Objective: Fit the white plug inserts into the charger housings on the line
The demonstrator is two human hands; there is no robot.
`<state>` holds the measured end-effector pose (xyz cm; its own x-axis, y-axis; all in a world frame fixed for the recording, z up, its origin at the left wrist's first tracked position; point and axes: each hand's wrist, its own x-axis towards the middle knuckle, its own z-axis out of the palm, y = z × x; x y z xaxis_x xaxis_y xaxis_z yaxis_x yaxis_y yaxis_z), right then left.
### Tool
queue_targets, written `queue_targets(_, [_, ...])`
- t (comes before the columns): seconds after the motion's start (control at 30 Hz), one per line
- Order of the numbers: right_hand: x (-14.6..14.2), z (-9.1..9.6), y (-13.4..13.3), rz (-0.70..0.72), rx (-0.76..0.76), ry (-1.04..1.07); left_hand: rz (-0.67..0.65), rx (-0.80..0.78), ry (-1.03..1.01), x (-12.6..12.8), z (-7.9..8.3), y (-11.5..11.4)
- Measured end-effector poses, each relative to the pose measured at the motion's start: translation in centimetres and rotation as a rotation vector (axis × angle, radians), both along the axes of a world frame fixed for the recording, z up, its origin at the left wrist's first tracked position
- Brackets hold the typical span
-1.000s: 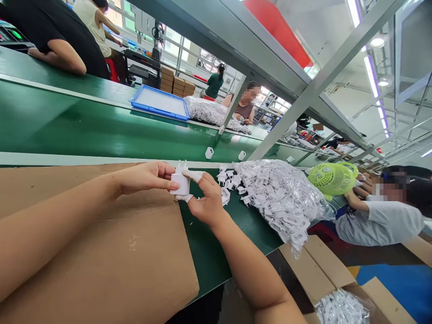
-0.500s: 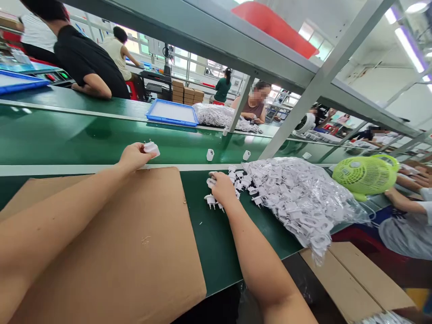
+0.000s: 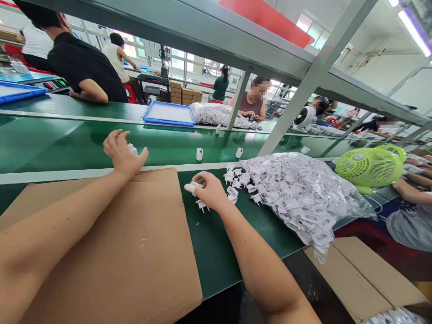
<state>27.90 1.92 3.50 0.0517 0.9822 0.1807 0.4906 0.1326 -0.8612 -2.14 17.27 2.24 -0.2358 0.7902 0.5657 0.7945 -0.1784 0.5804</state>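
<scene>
White hard plastic, light, stiff, slightly slick, probably best pinched by flat sides clear of prongs: sits as charger (image 3: 132,148) on the belt (image 3: 67,144) beneath spread left hand (image 3: 123,152), right hand (image 3: 211,192) curled over loose plugs (image 3: 201,205), grip untellable.

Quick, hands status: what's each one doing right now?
Left hand: open, fingers spread, beside a small white plastic charger body.
Right hand: curled over a small white two-pin plug part; grip cannot be told.

Your cardboard sheet (image 3: 135,252) looks matt and rough; the conveyor belt (image 3: 67,144) is smooth and glossy; the plugs (image 3: 232,177) are smooth white plastic, their bag (image 3: 303,202) crinkled, shiny clear film.
</scene>
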Motion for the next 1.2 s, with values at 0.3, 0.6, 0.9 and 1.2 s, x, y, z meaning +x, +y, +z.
queue_targets(0.3, [-0.3, -0.8, 0.1, 0.114, -0.166, 0.286, -0.506, -0.317, 0.190, 13.5, 0.3, 4.2])
queue_targets(0.6, [0.2, 0.6, -0.1, 0.164, -0.285, 0.628, -0.398, -0.452, 0.068, 17.1, -0.8, 4.9])
queue_targets(0.9, [0.6, -0.4, -0.6, -0.024, 0.217, -0.001, -0.828, -0.393, 0.080, 8.1, 0.2, -7.6])
queue_targets(1.2, [-2.9, -0.6, -3.5, 0.251, 0.336, -0.353, -0.845, -0.484, -0.246, 4.8, -3.4, -14.7])
